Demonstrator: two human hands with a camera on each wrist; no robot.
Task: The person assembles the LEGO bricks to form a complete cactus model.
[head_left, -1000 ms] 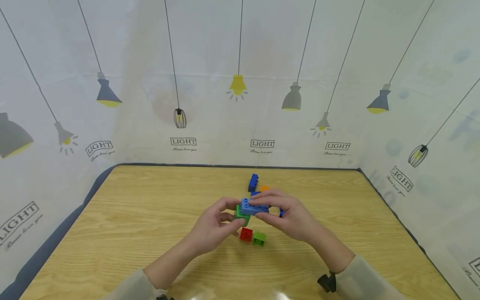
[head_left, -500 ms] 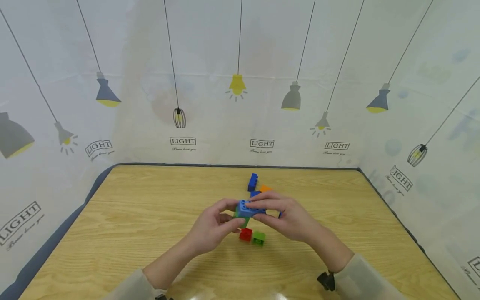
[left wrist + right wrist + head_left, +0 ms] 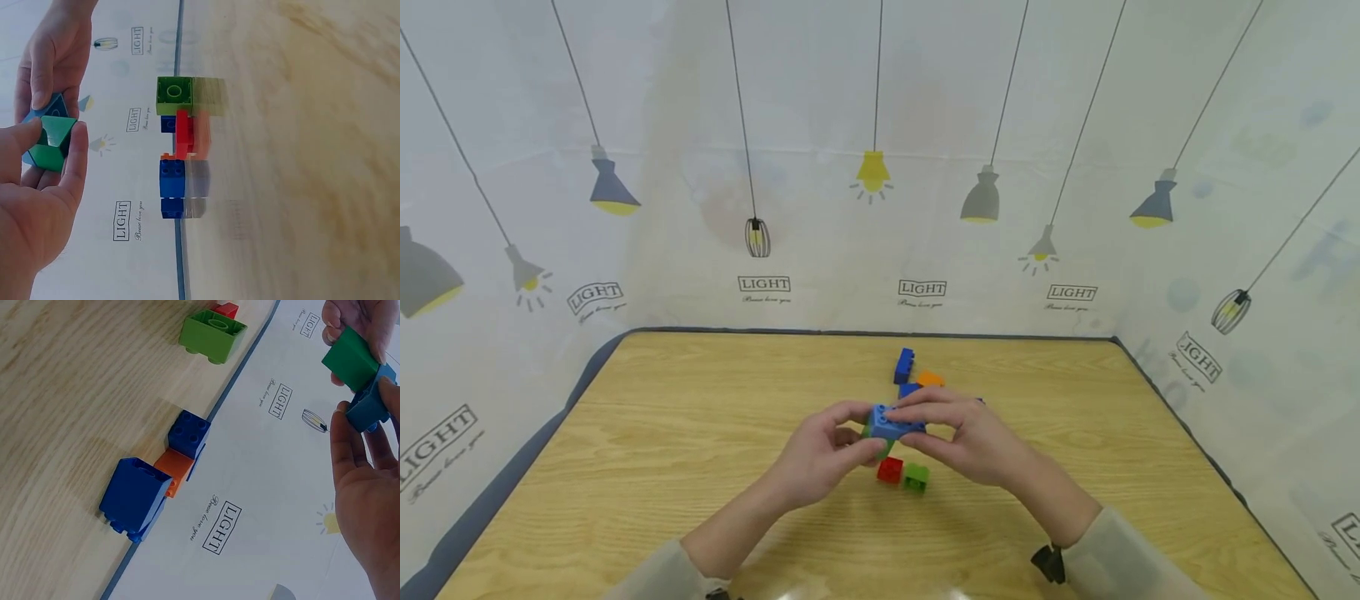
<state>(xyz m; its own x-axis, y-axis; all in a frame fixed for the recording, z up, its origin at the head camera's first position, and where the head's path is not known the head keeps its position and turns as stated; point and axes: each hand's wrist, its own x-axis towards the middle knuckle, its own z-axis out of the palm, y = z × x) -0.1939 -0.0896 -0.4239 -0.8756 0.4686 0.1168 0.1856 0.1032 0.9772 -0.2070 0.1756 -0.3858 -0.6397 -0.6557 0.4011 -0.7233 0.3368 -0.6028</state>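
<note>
My left hand (image 3: 820,460) pinches a green building brick with a slanted face (image 3: 55,142) between thumb and fingers, above the table. In my right hand (image 3: 976,440) is a lighter blue building brick (image 3: 887,425), fingers over its studded top and thumb at its near side. The blue brick sits over the green one, overlapping at the left end and touching it; whether the studs are pressed fully together cannot be told. From the right wrist view, the green brick (image 3: 350,359) meets the blue brick's hollow underside (image 3: 367,407).
On the wooden table (image 3: 700,400), a red brick (image 3: 891,470) and a light green brick (image 3: 916,478) lie just below the hands. Behind them are an orange brick (image 3: 930,379), a dark blue brick (image 3: 905,367) and further blue bricks, partly hidden by my right hand. A printed cloth wall encloses the table.
The right hand has brought the blue brick left and slightly down over the green brick, covering more of it. The left hand has barely moved; the loose bricks lie where they were.
</note>
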